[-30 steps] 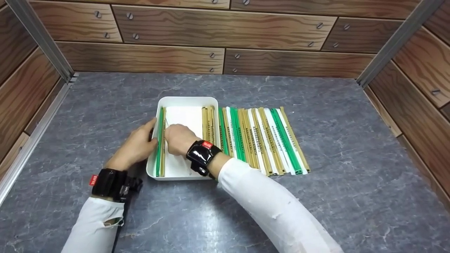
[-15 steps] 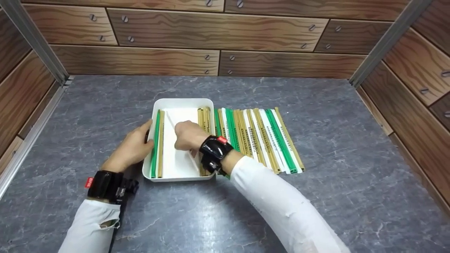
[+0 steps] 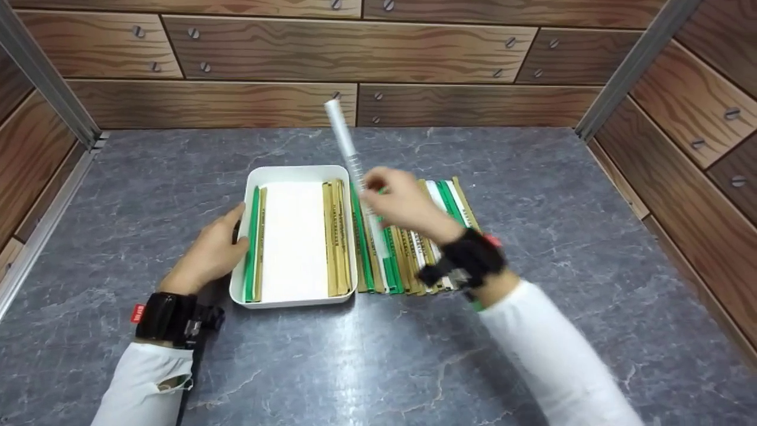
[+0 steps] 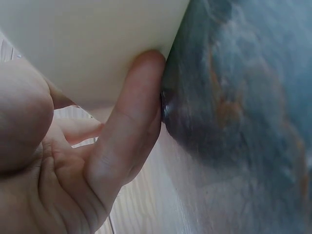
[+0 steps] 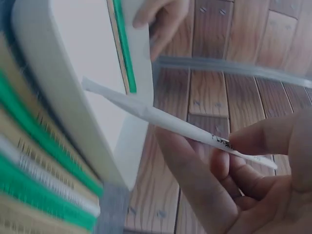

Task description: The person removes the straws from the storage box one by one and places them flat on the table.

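Observation:
My right hand (image 3: pixel 405 201) pinches a slim white wrapped straw (image 3: pixel 339 127) with dark print between thumb and fingers. The straw slants over the right rim of a white rectangular tray (image 3: pixel 295 236); in the right wrist view the same straw (image 5: pixel 170 121) has a flattened end. Along the tray's left wall, the fingers of my left hand (image 3: pixel 207 254) lie extended; a finger (image 4: pixel 134 102) touches its outer side in the left wrist view. Inside the tray, a green straw (image 3: pixel 252 248) and a gold one stand at the left, and several gold straws (image 3: pixel 337 236) at the right.
A row of green, gold and white wrapped straws (image 3: pixel 405 260) lies right beside the tray, partly hidden by my right hand and wrist. The grey marbled table (image 3: pixel 402 355) is bounded by wood-patterned walls (image 3: pixel 266 103) at the back and sides.
The right hand has lifted the white straw out of the tray and carried it right, its far end tipped up. The left hand stays at the tray's left side.

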{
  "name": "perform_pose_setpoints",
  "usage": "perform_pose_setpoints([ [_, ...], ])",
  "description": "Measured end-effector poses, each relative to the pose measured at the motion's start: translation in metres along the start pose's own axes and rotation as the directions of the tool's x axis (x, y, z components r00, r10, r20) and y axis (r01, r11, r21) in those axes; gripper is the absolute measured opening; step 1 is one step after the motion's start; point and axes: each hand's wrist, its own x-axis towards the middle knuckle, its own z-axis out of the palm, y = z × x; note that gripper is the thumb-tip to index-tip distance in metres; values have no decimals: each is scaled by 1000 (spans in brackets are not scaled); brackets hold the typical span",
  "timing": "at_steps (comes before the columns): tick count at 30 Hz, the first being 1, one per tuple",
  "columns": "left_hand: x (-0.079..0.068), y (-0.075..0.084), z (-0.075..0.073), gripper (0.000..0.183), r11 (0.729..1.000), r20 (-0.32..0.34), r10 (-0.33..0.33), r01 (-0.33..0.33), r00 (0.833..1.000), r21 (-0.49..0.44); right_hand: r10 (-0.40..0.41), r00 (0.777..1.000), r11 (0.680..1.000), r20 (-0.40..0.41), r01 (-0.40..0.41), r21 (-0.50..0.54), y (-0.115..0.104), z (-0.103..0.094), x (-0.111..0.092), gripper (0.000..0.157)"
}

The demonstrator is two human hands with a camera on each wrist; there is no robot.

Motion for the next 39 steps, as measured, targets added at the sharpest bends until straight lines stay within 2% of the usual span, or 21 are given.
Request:
perform_pose_setpoints([
  [4, -1, 0, -1, 70, 1000, -2, 3, -3, 1000, 0, -9, 996, 999, -88, 12, 37, 26, -40, -17, 27],
  [8, -3, -1, -2, 70, 1000, -2, -5, 5, 1000, -11, 1, 987, 1000, -161, -3, -13, 59, -74, -30, 30],
  [12, -5, -1, -3, 70, 1000, -5, -17, 17, 1000, -4, 81, 978, 995, -192, -92, -47, 89, -102, -44, 35],
  [18, -5, -3, -2, 70, 1000, -14, -17, 17, 1000, 0, 218, 960, 965, -175, -239, -108, 132, -130, -58, 42],
  [22, -6, -4, -1, 70, 1000, -15, -20, 20, 1000, 8, 297, 942, 937, -155, -318, -142, 156, -135, -61, 44],
  [26, -5, -3, 0, 70, 1000, -10, -17, 17, 1000, 10, 322, 935, 924, -151, -345, -167, 170, -132, -61, 41],
  [39, -1, 1, -1, 70, 1000, 7, -16, 16, 1000, -4, 287, 943, 914, -171, -323, -246, 171, -118, -59, 37],
])
